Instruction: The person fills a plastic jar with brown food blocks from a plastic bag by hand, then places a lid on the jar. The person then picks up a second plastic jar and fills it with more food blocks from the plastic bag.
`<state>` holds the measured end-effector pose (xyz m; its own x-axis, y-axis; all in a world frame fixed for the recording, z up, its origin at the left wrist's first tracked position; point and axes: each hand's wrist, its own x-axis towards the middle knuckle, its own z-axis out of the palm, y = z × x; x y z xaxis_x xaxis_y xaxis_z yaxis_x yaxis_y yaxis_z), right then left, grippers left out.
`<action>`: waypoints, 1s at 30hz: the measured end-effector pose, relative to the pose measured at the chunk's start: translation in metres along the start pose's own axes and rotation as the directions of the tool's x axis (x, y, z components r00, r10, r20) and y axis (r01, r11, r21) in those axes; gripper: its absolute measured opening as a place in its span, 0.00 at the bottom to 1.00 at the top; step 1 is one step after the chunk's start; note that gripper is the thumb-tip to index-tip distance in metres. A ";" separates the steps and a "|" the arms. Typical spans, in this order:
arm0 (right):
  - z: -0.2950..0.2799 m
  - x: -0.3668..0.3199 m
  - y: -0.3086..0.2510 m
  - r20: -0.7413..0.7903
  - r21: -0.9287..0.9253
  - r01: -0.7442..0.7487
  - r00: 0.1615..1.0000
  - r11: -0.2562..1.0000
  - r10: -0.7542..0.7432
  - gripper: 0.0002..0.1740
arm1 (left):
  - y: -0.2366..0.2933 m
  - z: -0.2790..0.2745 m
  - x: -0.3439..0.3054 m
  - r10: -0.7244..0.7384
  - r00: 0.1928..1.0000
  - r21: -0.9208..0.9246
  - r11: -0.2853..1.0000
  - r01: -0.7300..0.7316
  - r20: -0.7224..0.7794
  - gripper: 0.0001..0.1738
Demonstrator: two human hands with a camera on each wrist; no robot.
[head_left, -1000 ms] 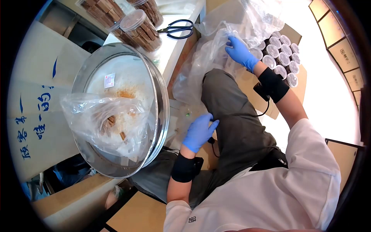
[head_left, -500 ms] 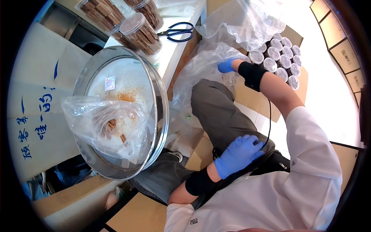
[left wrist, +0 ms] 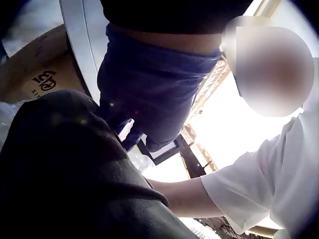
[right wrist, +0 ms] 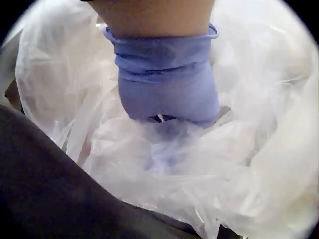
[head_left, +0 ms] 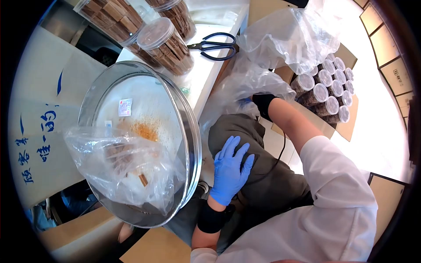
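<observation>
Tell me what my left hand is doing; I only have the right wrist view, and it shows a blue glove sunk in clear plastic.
Observer: Your left hand lies flat on your trouser leg, fingers spread, holding nothing.
Operator: What is past the plastic?
Observer: Lidded jars packed in a cardboard box, right beside the plastic bag.
Operator: Any tool nearby?
Observer: Scissors lie on the white table, on the bag's other side from the jars.
</observation>
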<state>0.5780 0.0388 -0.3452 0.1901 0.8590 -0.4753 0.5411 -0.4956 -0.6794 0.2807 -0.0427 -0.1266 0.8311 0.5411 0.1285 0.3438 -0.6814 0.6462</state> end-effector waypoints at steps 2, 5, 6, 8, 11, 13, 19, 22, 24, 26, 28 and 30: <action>0.004 -0.006 -0.005 -0.200 -0.283 0.016 0.977 0.959 -0.075 0.25 | -0.003 -0.002 0.001 -0.031 0.999 0.024 0.999 0.031 -0.014 0.21; 0.014 0.020 0.001 -0.243 -0.464 -0.058 0.968 0.884 -0.064 0.26 | -0.009 -0.003 0.002 -0.067 0.997 0.094 0.993 0.071 -0.035 0.20; 0.023 0.036 0.015 -0.179 -0.498 -0.113 0.984 0.860 0.026 0.25 | -0.011 -0.004 0.004 -0.075 0.997 0.104 0.992 0.075 -0.009 0.20; 0.040 0.054 0.035 -0.110 -0.538 -0.160 0.987 0.828 0.120 0.25 | -0.017 -0.006 0.007 -0.090 0.996 0.111 0.990 0.087 0.018 0.20; 0.059 0.056 0.054 0.078 -0.284 -0.306 0.937 0.909 0.340 0.26 | -0.024 -0.009 0.011 -0.104 0.994 0.086 0.991 0.100 0.036 0.19; 0.067 0.052 0.061 0.099 -0.256 -0.289 0.941 0.922 0.323 0.26 | -0.028 -0.009 0.013 -0.112 0.993 0.062 0.992 0.110 0.038 0.18; 0.063 0.050 0.066 0.076 -0.213 -0.235 0.964 0.948 0.256 0.27 | -0.030 -0.009 0.020 -0.101 0.994 0.046 0.994 0.100 0.029 0.17; 0.064 0.047 0.069 0.055 -0.216 -0.220 0.970 0.951 0.237 0.28 | -0.030 -0.010 0.022 -0.076 0.997 0.036 0.997 0.075 0.017 0.17; 0.058 0.048 0.065 0.039 -0.218 -0.211 0.974 0.953 0.224 0.28 | -0.028 -0.011 0.023 -0.078 0.997 0.034 0.996 0.077 0.012 0.17; 0.058 0.046 0.061 0.024 -0.211 -0.198 0.978 0.957 0.207 0.28 | -0.028 -0.011 0.022 -0.081 0.997 0.035 0.996 0.081 0.008 0.17; 0.055 0.045 0.062 0.015 -0.211 -0.181 0.982 0.960 0.189 0.29 | -0.028 -0.009 0.019 -0.073 0.997 0.056 0.996 0.074 -0.008 0.17; 0.054 0.041 0.063 -0.004 -0.206 -0.164 0.986 0.965 0.167 0.29 | -0.030 -0.007 0.017 -0.071 0.997 0.054 0.996 0.072 -0.020 0.17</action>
<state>0.5750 0.0355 -0.4375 0.2813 0.7649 -0.5795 0.6594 -0.5928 -0.4624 0.2811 -0.0098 -0.1390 0.7957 0.5979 0.0970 0.4258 -0.6659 0.6126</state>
